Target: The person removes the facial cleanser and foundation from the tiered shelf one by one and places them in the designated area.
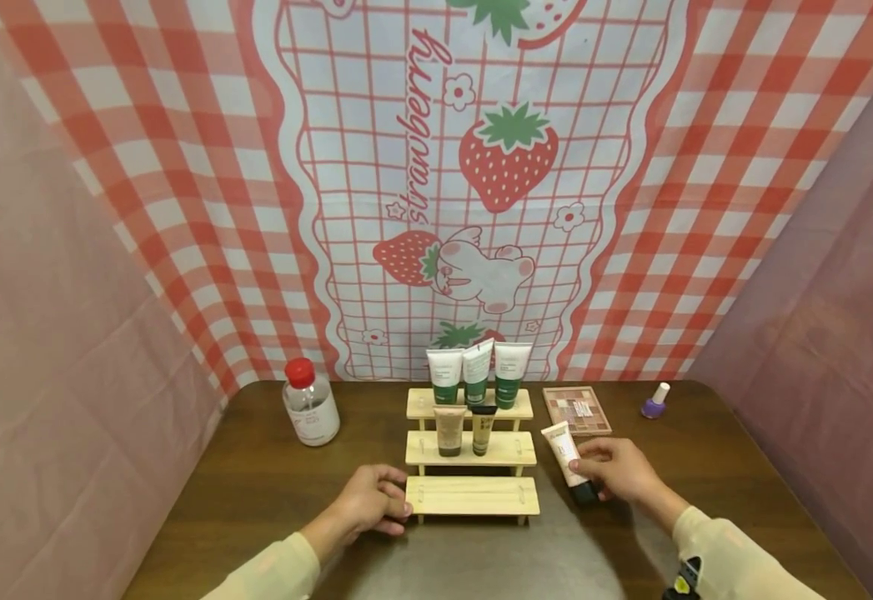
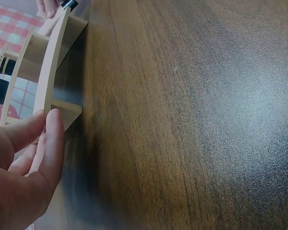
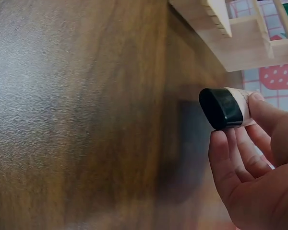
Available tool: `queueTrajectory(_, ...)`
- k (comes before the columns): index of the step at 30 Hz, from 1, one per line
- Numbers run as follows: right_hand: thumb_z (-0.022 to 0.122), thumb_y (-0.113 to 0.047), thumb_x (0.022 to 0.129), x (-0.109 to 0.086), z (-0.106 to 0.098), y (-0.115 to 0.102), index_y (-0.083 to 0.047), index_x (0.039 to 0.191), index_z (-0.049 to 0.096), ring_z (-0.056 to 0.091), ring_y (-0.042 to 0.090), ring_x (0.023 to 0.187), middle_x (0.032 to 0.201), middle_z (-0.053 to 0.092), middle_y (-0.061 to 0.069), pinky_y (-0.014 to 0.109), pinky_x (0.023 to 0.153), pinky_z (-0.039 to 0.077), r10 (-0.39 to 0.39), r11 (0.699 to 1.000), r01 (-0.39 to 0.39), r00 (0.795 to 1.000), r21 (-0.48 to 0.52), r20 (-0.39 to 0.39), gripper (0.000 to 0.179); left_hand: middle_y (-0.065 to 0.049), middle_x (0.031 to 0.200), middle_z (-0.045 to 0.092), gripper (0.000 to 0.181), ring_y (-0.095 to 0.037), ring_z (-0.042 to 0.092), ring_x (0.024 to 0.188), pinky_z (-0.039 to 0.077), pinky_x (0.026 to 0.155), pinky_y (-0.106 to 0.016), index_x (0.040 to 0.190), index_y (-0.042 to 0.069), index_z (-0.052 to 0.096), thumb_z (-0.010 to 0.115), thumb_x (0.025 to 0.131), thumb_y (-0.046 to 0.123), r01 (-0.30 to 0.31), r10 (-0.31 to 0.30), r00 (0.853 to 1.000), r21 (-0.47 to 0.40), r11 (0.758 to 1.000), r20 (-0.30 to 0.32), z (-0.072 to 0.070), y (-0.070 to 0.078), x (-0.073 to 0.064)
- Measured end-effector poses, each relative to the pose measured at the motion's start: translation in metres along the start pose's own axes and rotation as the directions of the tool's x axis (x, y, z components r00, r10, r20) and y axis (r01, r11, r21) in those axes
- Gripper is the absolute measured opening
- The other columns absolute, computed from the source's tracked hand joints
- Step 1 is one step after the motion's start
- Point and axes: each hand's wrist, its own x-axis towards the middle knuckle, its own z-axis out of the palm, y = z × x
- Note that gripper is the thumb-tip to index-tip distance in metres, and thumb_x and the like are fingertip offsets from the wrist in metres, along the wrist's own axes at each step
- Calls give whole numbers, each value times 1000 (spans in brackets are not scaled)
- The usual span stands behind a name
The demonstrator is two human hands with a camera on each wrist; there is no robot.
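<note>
Right hand (image 1: 619, 468): thumb and fingers pinch a pale tube (image 1: 564, 448) with a black cap (image 3: 221, 109). Grip closed on the tube toward its capped end; the cap juts out past the thumb in the right wrist view.

Tube position: right of the wooden stand (image 1: 474, 497), between it and the surface's (image 1: 714, 475) right edge, much nearer the stand. Long axis slanted — flat end toward the far edge and a little left, cap toward the near edge. Cap appears clear of the wood, its shadow falling to one side; exact height cannot be told.

Key relation: the stand's lowest step, carrying no tube, lies just left of the tube and slightly nearer the near edge. Tube runs across the step's length, not along it. Right hand is the nearer one to the tube.

Left hand (image 1: 372, 502): thumb and fingers pinch the left end of that lowest step — opposite end from the tube.

Also noted: middle step carries two small tubes, cap down; top step three green-and-white ones. A makeup palette (image 1: 577, 410) lies beyond the right hand, toward the far edge.
</note>
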Motion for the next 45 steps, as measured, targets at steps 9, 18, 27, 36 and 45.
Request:
queueTrajectory(9, 81, -15, 88, -2, 11, 5, 8, 113, 67, 62, 20, 62, 92, 76, 13, 37, 48, 61, 20, 1000, -21, 999, 18, 49, 37, -19, 97, 64, 50, -22, 67, 74, 67, 62, -38, 125, -13, 52, 73, 80, -19, 5, -5, 1000, 2, 1000, -1, 0, 0, 1)
queueTrajectory(18, 83, -14, 85, 1, 16, 6, 1, 106, 76, 61, 18, 50, 86, 76, 11, 35, 43, 59, -23, 995, 24, 1000, -98, 4, 27, -18, 97, 63, 51, -23, 66, 75, 67, 61, -39, 125, -12, 52, 73, 79, -19, 4, -4, 1000, 8, 1000, -11, 0, 1, -1)
queueTrajectory(27, 85, -14, 83, 2, 17, 7, -2, 100, 77, 62, 19, 54, 81, 75, 8, 36, 42, 59, -6, 994, 4, 1000, -113, -16, 22, -16, 96, 63, 51, -23, 66, 75, 67, 59, -37, 126, -11, 52, 74, 80, -18, 5, -5, 1000, 15, 1000, -18, -1, 1, -1)
queueTrajectory(36, 85, -20, 82, 6, 9, -7, -6, 96, 77, 63, 18, 58, 75, 72, 1, 33, 41, 57, -56, 976, 49, 998, -213, -26, 21, -18, 98, 63, 52, -23, 66, 75, 67, 61, -39, 126, -11, 52, 73, 79, -19, 2, -2, 1000, 14, 1000, -18, -1, 1, -1)
queueTrajectory(45, 81, -18, 88, 18, -13, -69, -3, 106, 75, 65, 18, 67, 86, 73, 3, 31, 50, 58, -297, 932, 304, 953, -200, 63, 24, -18, 98, 63, 52, -23, 66, 76, 67, 60, -39, 127, -10, 53, 73, 80, -18, 14, -14, 1000, 14, 1000, -17, 1, -2, 2)
